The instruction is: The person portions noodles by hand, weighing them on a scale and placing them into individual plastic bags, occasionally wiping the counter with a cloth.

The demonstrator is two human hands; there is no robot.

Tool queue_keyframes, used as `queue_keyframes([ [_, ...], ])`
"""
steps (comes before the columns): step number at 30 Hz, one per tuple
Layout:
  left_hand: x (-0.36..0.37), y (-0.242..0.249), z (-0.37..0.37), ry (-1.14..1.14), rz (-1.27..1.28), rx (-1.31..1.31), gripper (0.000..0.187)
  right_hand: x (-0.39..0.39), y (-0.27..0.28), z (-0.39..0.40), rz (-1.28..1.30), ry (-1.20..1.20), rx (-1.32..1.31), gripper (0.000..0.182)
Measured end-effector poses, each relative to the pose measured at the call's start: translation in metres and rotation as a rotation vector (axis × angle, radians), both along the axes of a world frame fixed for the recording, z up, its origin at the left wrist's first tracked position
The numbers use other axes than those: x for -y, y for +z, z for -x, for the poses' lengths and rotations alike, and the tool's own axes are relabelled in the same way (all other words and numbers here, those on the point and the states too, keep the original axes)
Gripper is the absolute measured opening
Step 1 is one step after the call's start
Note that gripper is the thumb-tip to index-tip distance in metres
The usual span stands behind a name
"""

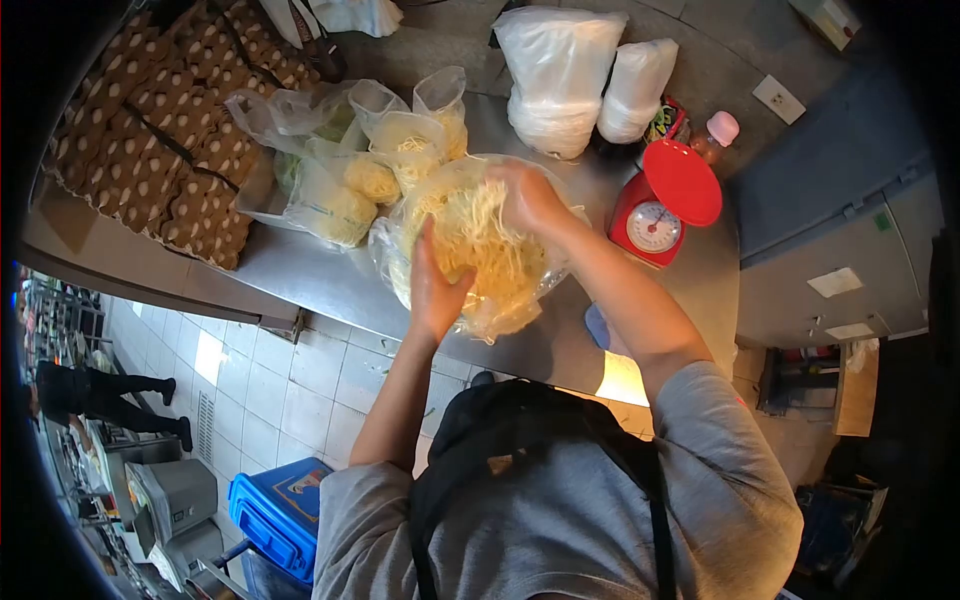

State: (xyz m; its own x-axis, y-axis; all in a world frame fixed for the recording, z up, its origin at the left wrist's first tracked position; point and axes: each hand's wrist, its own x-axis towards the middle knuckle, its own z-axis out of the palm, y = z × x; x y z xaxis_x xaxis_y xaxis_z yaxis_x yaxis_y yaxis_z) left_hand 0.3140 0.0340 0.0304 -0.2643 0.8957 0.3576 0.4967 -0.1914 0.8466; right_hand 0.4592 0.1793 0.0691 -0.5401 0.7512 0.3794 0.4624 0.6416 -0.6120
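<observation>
A large clear plastic bag (520,318) lies spread on the metal table, with a heap of thin yellow noodles (470,262) in it. My right hand (530,200) is at the far right side of the bag, its fingers closed on a bunch of noodles whose strands hang down over the heap. At the near left side of the bag, my left hand (437,292) has its thumb and fingers apart and rests against the noodles. Smaller clear bags of noodles (345,212) stand just left of the large bag.
Stacked egg trays (160,130) fill the table's left end. A red dial scale (655,225) is on the right, near a pink-capped bottle (718,130). Wrapped white packages (555,85) stand behind. A blue bin (275,515) and another person (100,395) are at lower left.
</observation>
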Motion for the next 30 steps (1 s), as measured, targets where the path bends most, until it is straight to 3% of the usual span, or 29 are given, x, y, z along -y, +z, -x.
queue_keyframes([
  [1,-0.004,-0.008,0.008,0.045,-0.016,-0.094,0.087,0.001,0.025,0.006,-0.056,0.005,-0.045,0.035],
  [4,-0.001,0.008,0.018,0.112,0.072,-0.041,0.087,0.016,0.099,0.017,-0.173,0.012,-0.147,0.029],
  [7,-0.007,-0.018,0.041,0.051,0.064,0.125,0.085,0.021,0.128,0.020,-0.188,-0.002,-0.305,0.028],
  [11,-0.006,-0.002,0.039,0.012,0.025,0.097,0.086,0.025,0.068,0.027,-0.092,-0.126,-0.079,0.032],
  [14,-0.007,0.009,0.035,-0.013,0.041,-0.134,0.086,0.039,-0.043,0.021,0.011,-0.069,0.138,0.033],
  [15,-0.008,0.015,0.030,-0.024,0.055,-0.237,0.086,0.050,-0.060,0.017,0.027,-0.065,0.195,0.035],
  [17,-0.014,0.020,0.019,-0.105,0.140,-0.205,0.086,0.042,-0.064,0.004,0.147,-0.016,0.200,0.036],
  [19,-0.026,0.014,0.007,-0.135,0.111,-0.191,0.075,0.028,-0.048,-0.001,0.207,0.018,0.172,0.034],
  [22,-0.045,-0.001,0.005,-0.059,0.247,-0.158,0.058,0.016,0.030,0.003,0.147,0.018,-0.110,0.028],
  [23,-0.048,-0.011,0.006,-0.024,0.124,-0.082,0.043,0.015,0.059,0.005,0.116,0.007,-0.182,0.027],
  [26,-0.050,0.000,0.015,0.029,0.175,-0.034,0.040,0.016,0.128,0.007,0.222,0.078,-0.282,0.023],
  [27,-0.045,0.017,0.017,0.032,0.274,0.033,0.041,0.018,0.142,0.007,0.228,0.091,-0.305,0.022],
  [30,-0.047,0.002,0.030,0.061,0.331,-0.009,0.046,0.021,0.162,0.011,0.114,0.070,-0.438,0.021],
])
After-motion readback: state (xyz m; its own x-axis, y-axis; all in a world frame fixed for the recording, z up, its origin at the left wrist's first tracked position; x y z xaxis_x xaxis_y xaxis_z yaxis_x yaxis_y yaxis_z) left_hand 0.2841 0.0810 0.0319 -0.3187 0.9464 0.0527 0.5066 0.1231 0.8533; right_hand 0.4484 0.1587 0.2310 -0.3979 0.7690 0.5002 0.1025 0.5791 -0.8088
